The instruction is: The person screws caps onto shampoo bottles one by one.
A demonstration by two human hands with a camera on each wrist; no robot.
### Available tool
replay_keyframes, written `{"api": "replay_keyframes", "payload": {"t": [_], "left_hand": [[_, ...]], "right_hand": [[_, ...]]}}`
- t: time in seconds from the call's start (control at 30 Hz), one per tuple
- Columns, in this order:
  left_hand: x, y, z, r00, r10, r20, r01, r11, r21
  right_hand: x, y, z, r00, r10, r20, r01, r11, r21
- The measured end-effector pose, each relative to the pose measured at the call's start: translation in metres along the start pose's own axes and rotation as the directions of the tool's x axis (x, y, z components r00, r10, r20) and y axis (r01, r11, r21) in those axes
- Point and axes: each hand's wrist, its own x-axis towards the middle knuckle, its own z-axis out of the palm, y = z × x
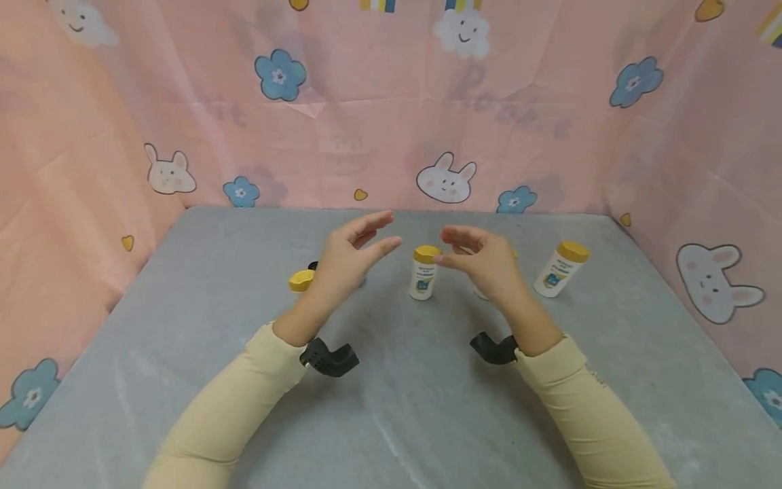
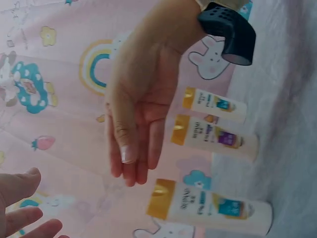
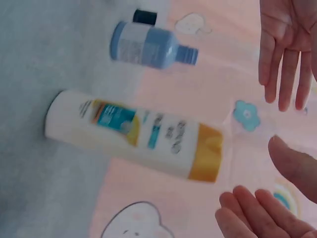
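My left hand hovers above the table with its fingers apart from the thumb, holding nothing. Opposite it, my right hand is likewise held up, thumb and fingers parted. Between them stands a white bottle with a yellow cap; the right thumb overlaps its cap in the head view. Behind the right hand, another white bottle is mostly hidden; the left wrist view shows that bottle's purple label. In the right wrist view, a blue bottle with a narrow neck stands beyond the middle bottle.
A third white bottle stands at the right. Left of my left hand is a yellow-topped item, partly hidden, near a small black object. Pink patterned cloth hangs around the grey table. Each wrist carries a black mount.
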Motion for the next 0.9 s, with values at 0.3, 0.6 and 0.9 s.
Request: {"api": "replay_keyframes", "payload": {"t": [0.3, 0.6, 0.9], "left_hand": [[-0.009, 0.004, -0.059, 0.991, 0.027, -0.128, -0.011, 0.993, 0.121], [0.000, -0.033, -0.108, 0.972, -0.083, -0.221, 0.122, 0.978, 0.168], [0.003, -0.082, -0.114, 0.952, -0.284, -0.115, 0.303, 0.932, 0.199]], "right_hand": [[-0.002, -0.011, 0.022, 0.997, -0.067, 0.036, 0.064, 0.995, 0.080], [0.003, -0.020, 0.059, 0.983, -0.110, 0.145, 0.098, 0.992, 0.083], [0.022, -0.010, 0.106, 0.993, -0.042, 0.114, 0.022, 0.985, 0.171]]}}
